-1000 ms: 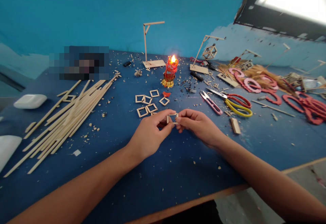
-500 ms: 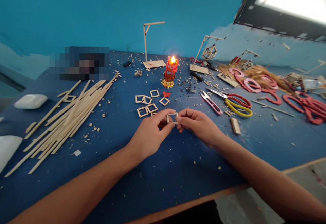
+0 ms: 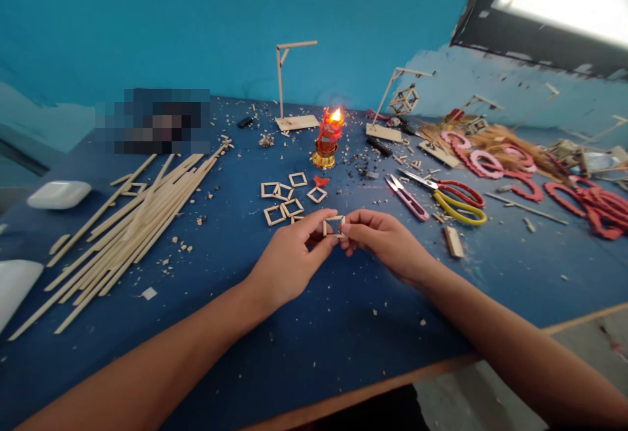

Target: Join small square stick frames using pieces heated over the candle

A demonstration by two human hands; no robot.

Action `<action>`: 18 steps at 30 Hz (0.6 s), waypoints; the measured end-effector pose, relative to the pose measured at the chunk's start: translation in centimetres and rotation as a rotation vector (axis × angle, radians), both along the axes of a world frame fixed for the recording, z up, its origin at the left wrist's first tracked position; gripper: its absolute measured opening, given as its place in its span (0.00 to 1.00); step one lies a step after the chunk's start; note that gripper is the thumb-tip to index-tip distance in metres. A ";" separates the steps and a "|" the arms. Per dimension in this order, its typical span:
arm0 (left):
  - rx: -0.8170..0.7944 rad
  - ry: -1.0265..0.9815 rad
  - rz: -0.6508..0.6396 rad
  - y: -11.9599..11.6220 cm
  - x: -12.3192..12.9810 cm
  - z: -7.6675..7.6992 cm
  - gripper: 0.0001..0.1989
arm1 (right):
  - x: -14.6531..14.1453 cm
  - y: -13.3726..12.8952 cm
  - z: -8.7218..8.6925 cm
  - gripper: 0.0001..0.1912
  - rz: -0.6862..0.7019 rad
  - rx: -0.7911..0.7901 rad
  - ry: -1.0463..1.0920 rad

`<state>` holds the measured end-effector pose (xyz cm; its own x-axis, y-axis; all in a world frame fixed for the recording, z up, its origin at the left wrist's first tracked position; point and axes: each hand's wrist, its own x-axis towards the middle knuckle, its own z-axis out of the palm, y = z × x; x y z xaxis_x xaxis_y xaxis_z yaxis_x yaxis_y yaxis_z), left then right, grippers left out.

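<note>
Between my two hands is a small square frame of wooden sticks (image 3: pixel 324 227), held just above the blue table. My left hand (image 3: pixel 294 251) pinches its left part between thumb and fingers. On the opposite side, the fingertips of my right hand (image 3: pixel 375 238) are closed on the frame's right stick. Several similar wooden square frames (image 3: pixel 292 206) lie flat just beyond my left hand. Behind them burns a red candle (image 3: pixel 330 131) in a gold-coloured base, with a small red scrap (image 3: pixel 321 182) in front of it.
Long wooden sticks (image 3: pixel 142 228) lie in a bundle at left, near white dishes (image 3: pixel 59 195). Scissors with red and yellow handles (image 3: pixel 454 201) and small snips (image 3: pixel 407 199) lie at right, beside a wood block (image 3: pixel 453 242). Wooden stands (image 3: pixel 297 123) and red rings (image 3: pixel 603 205) are farther off.
Both hands keep their grip on the square frame, which has shifted very slightly to the right. The candle flame has flickered. Everything else looks the same.
</note>
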<state>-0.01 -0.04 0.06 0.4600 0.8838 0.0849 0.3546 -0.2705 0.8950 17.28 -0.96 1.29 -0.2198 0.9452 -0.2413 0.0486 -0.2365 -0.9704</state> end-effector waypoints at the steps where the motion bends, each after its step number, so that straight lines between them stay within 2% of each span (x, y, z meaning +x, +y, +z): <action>1: 0.003 0.004 -0.003 0.0 0.0 0.0 0.18 | 0.0 0.0 0.0 0.06 0.001 -0.001 -0.001; 18: 0.030 0.044 0.000 0.0 0.0 -0.1 0.19 | 0.1 0.0 -0.1 0.07 0.014 0.006 -0.019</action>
<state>-0.01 -0.09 -0.03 0.4637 0.8813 0.0914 0.3932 -0.2971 0.8701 17.35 -0.94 1.21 -0.2282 0.9436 -0.2399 0.0703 -0.2298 -0.9707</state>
